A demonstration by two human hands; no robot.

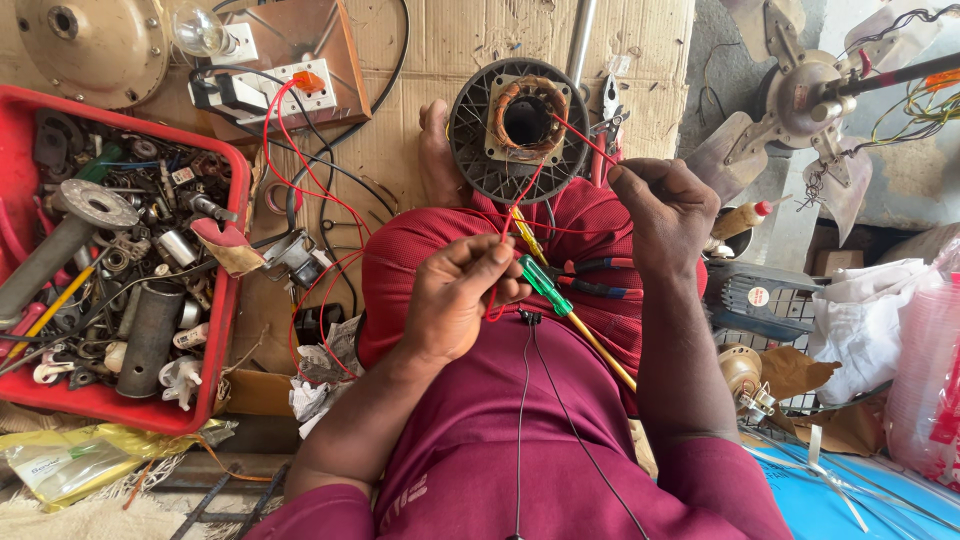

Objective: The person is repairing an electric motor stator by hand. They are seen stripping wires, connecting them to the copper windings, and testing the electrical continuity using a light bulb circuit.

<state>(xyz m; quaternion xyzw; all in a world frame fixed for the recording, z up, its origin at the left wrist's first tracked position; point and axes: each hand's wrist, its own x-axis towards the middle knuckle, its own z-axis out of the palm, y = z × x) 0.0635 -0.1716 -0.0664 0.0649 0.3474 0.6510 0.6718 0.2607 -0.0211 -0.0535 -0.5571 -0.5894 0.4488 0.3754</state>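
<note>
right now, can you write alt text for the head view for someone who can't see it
Seen from above, a seated person's left hand and right hand pinch thin red wires running to a round fan motor stator propped by their legs. A green-handled screwdriver lies on their lap; a red tray of metal parts sits to the left.

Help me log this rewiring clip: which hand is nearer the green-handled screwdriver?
Left. The left hand sits right beside the green-handled screwdriver on the lap; the right hand is up and apart, pinching a red wire.

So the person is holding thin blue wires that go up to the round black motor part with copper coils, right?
Not quite: in the head view the thin wires pinched by the left hand and right hand are red, not blue. They do run to the round black motor part with copper coils.
</note>
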